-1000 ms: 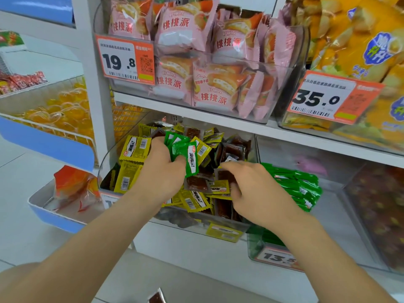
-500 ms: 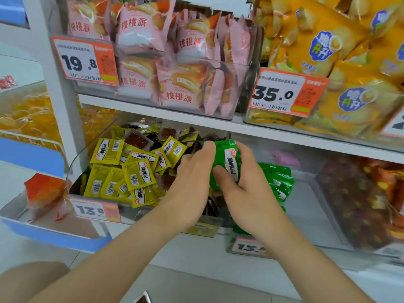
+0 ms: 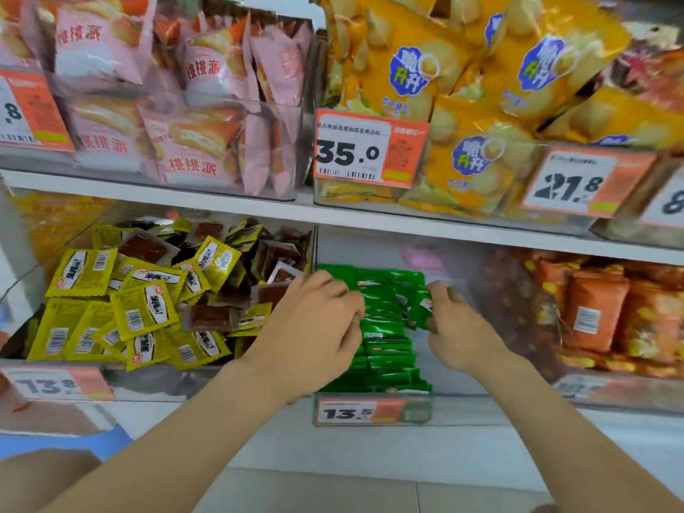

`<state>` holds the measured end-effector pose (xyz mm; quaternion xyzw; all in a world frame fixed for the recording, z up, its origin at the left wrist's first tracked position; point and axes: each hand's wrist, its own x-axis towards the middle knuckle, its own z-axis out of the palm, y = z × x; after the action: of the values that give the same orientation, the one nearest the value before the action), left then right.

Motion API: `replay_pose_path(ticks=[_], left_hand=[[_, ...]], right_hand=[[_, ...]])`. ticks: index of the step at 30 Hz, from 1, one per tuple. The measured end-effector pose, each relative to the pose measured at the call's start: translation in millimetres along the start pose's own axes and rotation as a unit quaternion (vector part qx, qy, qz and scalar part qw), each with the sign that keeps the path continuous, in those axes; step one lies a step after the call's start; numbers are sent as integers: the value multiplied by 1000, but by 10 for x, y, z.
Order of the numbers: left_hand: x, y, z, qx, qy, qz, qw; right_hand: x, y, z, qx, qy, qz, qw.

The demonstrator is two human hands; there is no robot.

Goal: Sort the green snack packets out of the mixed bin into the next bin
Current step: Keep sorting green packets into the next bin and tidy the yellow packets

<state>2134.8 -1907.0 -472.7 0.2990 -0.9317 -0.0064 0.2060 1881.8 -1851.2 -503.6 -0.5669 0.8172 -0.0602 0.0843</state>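
Green packets: we see them stacked in the next bin, tagged 13.5.
Right hand: pinches green packets above the stack.
Left hand: curled on the stack's left edge; we cannot tell its grip.
Mixed bin: yellow and brown packets.
Upper tags: 35.0, 21.8.

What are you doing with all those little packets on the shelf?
A person is sorting snacks at a shop shelf. Both hands are over the next bin, which holds a pile of green packets. The right hand pinches one green packet at the top of the pile. The left hand has its fingers against the pile; whether it holds anything is hidden. The mixed bin to the left shows yellow packets and brown packets, with no green in sight.
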Motion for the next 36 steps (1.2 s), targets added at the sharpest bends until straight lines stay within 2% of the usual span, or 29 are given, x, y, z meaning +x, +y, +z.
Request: replay_pose_path(ticks=[7,13,18,21,26,30,33,36], left_hand=[[137,118,172,100,-50,-2,994],[147,93,196,171,-48,-27,984],[132,76,170,265,-89,-116,953],[101,102,171,268,-92,-127,951],[105,143,152,273,-95,-123,949],[107,131,161,268,-90,-128,951],[78,85,199,228,-68,-132,962],[30,4,244,134,-17,-121,983]], right_hand=[[293,31,288,-6,-57,-17,998],[351,-46,253,42,16,62,997],[427,-239,262,134,22,99,986],[441,-194,195,177,34,121,976],[441,-15,182,177,24,185,966],[448,-26,213,275,15,184,943],[425,22,200,300,-8,187,936],[374,38,158,291,-5,188,938]])
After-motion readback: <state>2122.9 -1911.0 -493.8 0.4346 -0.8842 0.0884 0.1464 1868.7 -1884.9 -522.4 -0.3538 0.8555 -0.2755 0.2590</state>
